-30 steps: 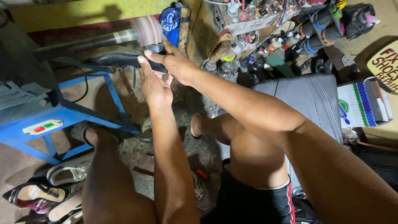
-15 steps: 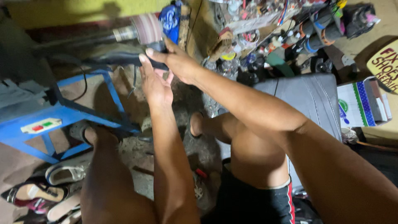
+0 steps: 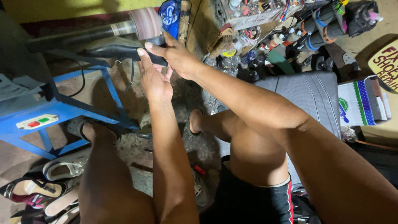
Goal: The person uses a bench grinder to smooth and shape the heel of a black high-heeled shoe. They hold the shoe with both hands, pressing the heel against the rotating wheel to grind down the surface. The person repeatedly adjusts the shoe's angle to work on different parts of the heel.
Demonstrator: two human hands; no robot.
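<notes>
- Floor [image 3: 137, 149]: bare, rough concrete, dim light; yellow wall at the top edge.
- Blue metal frame [image 3: 62, 110], one, carrying a horizontal shaft with one pinkish grinding wheel [image 3: 146, 23] at its end.
- Black shoe [image 3: 114, 50], one, held just below the wheel; whether it touches the wheel cannot be told.
- Left hand [image 3: 154, 79]: fingers up, closed against the shoe's underside.
- Right hand [image 3: 176, 54]: clamped over the shoe's end from above.
- Grey padded seat [image 3: 306, 95], one, beside the right arm.
- Loose shoes [image 3: 45, 186]: several, lower left.
- Cardboard box [image 3: 362, 103], one, far right.
</notes>
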